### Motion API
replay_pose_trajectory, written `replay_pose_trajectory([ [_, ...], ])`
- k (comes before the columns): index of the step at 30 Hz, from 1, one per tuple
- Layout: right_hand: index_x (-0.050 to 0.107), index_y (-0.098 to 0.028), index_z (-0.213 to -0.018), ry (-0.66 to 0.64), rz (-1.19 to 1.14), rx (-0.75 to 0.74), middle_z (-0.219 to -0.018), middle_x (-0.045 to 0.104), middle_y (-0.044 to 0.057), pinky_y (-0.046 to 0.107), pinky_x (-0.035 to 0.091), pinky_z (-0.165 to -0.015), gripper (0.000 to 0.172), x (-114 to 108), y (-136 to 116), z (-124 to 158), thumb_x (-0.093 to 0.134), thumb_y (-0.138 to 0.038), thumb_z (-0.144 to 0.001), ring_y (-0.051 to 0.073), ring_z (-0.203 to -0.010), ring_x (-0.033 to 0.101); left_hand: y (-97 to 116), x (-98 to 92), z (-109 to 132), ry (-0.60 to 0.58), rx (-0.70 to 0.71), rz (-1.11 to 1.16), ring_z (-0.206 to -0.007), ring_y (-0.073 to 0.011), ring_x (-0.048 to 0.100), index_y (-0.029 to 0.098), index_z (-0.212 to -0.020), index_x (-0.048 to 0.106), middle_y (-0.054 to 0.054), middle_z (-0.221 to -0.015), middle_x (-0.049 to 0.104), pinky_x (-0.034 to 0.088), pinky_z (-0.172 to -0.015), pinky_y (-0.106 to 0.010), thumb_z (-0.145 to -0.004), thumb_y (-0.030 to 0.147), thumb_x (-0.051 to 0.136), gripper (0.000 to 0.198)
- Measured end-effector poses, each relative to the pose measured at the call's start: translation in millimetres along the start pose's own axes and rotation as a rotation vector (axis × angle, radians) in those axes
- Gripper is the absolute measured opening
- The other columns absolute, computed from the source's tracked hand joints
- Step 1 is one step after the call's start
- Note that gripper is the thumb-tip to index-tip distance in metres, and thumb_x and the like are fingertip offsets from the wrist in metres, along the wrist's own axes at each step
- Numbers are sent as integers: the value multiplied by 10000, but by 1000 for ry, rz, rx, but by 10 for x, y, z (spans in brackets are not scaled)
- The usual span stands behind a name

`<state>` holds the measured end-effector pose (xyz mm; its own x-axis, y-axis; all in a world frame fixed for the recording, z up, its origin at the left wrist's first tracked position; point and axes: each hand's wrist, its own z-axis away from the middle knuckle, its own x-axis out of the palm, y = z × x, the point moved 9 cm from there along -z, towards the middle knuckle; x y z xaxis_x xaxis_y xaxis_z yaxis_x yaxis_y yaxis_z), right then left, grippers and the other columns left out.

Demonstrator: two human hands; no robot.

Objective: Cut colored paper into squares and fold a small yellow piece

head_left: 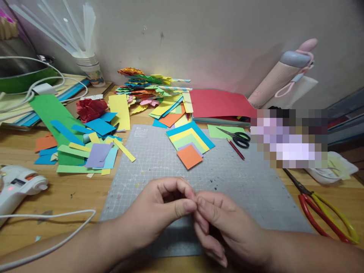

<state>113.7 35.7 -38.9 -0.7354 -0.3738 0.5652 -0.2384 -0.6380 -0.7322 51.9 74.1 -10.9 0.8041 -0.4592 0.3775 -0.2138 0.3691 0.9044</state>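
Wooden table (76, 189) against a pale wall (216, 49); gray cutting mat (241, 182) on top, printed grid visible. Paper squares (189, 157) lie on the mat, just beyond the hands, overlapping in a fan: orange nearest, blue farthest, purple, green and yellow between.

Left hand (156, 208) and right hand (227, 216) meet above the mat's near part, thumbs and forefingers drawn together at the tips. Cannot tell whether anything small is pinched there; fingers cover the spot.

Right of the squares: black scissors (241, 139), blades over a pale green sheet (217, 131); red-and-black pencil (236, 149) just beside. Behind: red paper (222, 103). Farther right: shears (307, 199), one handle red, one yellow.

Left of the mat: mixed paper scraps (98, 155), then a white glue gun (19, 187) at the table's left. Stacked cups (91, 68) near the wall.
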Motion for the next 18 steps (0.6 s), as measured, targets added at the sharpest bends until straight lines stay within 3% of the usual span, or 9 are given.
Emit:
replay_pose_trajectory([
  [18, 454, -182, -661, -24, 87, 24, -394, 454, -86, 128, 233, -303, 455, -11, -22, 10, 514, -587, -861, 32, -283, 323, 55, 17, 0, -23, 37, -117, -702, -125, 494, 168, -713, 539, 6, -722, 528, 417, -666, -245, -748, 209, 646, 120],
])
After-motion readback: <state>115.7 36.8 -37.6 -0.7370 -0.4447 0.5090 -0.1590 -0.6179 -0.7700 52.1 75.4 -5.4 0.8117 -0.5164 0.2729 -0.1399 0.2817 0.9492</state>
